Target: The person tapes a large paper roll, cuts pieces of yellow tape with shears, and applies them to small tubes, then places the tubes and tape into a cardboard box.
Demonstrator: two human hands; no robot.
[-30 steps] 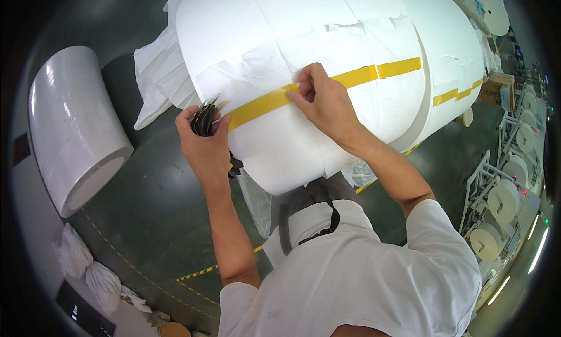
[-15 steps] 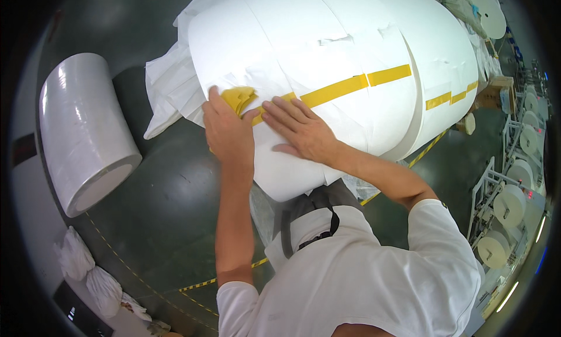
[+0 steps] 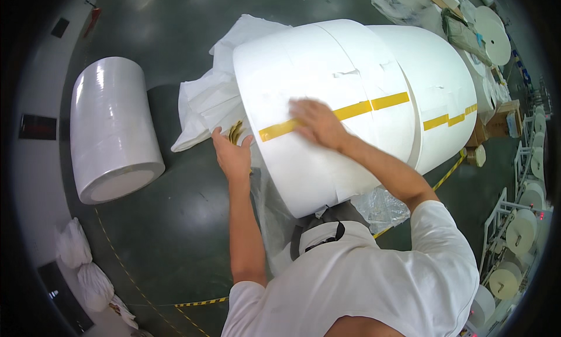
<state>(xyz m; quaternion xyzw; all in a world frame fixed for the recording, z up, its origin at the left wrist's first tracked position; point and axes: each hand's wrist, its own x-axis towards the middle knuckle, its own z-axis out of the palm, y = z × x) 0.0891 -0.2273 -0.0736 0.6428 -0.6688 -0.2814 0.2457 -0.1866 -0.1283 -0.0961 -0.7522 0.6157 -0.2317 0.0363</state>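
Observation:
A large white roll (image 3: 304, 91) lies in front of me, a strip of yellow tape (image 3: 353, 110) running along its side. My right hand (image 3: 320, 125) is over the strip, flat with the fingers stretched out and blurred by motion. At the roll's left end my left hand (image 3: 232, 157) grips a folded wad of yellow tape (image 3: 235, 132) between thumb and fingers, a little apart from the strip's end. White wrapping sheet (image 3: 210, 97) bunches out behind the left end of the roll.
A second white roll (image 3: 447, 85) adjoins on the right, also taped. At the left a wrapped white roll (image 3: 114, 126) lies on the dark floor (image 3: 187, 220). Cardboard boxes (image 3: 502, 121) and machines with white reels (image 3: 520, 232) line the right side. White bundles (image 3: 93, 284) lie lower left.
My left hand has moved off the roll's surface to beyond its left end, with the yellow wad. My right hand has slid along the strip, uncovering its left end. The view has shifted.

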